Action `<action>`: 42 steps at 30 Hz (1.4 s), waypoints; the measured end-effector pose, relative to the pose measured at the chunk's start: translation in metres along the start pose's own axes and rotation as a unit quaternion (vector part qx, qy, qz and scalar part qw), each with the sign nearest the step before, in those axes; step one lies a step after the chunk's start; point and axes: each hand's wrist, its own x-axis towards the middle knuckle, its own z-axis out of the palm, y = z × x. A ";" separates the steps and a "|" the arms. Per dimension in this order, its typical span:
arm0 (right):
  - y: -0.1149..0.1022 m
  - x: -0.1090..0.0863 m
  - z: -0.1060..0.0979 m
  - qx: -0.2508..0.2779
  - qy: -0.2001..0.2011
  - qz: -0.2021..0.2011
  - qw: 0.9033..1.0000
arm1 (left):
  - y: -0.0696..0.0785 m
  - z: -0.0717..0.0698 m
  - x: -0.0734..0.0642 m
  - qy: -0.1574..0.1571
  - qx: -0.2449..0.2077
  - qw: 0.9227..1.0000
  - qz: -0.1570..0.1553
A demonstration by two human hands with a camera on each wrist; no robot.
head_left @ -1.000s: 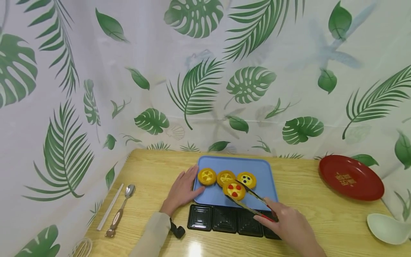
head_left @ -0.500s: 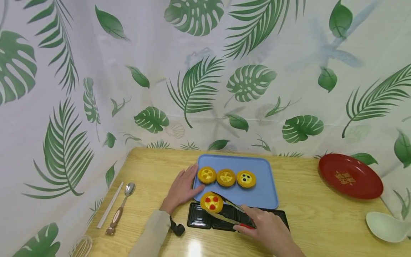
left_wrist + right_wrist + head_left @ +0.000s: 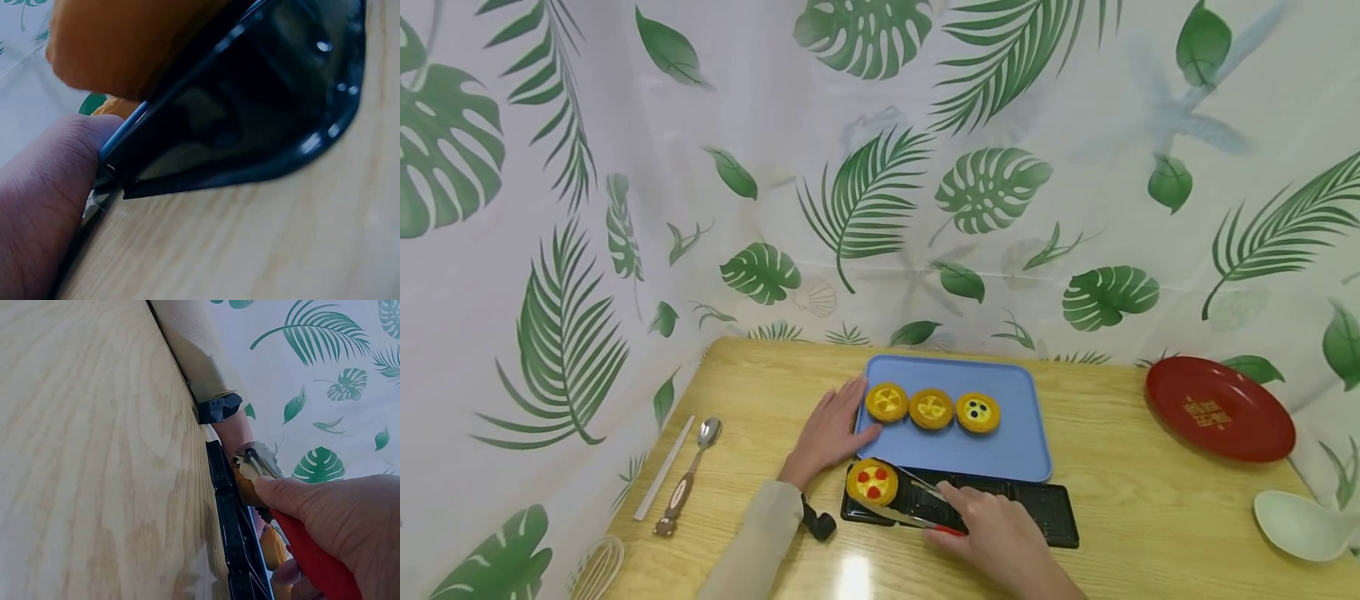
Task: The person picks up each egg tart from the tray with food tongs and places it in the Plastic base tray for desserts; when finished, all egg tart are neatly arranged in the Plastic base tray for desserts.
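Note:
My right hand (image 3: 992,535) grips tongs with red handles (image 3: 943,528). Between the tong tips is a tart with red berries (image 3: 872,482), at the leftmost compartment of a black segmented tray (image 3: 1051,510). In the left wrist view this tart (image 3: 125,47) appears just above the black tray wall; whether it touches the bottom is hidden. Fingers extended, my left hand (image 3: 827,437) rests at the left edge of a blue tray (image 3: 951,450). On the blue tray stand two tarts with yellow wedges (image 3: 886,402) and one with dark berries (image 3: 977,412), in a row.
A white stick (image 3: 664,471), a spoon with a bear-shaped handle end (image 3: 681,492) and a whisk (image 3: 598,568) lie left. At right are a red oval plate (image 3: 1217,408) and a pale ladle (image 3: 1296,525). A leaf-print curtain (image 3: 880,200) borders the wooden table.
The red-berry tart, gripped in the tongs, has moved left and toward me, from over the blue tray to the black tray's leftmost compartment. My left hand has stayed at the blue tray's edge.

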 end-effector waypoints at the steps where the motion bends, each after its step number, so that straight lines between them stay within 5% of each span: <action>1: -0.001 0.000 0.000 0.001 -0.003 -0.001 1.000 | 0.000 0.000 0.000 0.001 0.001 1.000 0.000; 42: -0.005 0.001 0.004 0.032 -0.029 0.039 0.998 | -0.002 0.002 0.001 -0.006 0.004 1.000 -0.003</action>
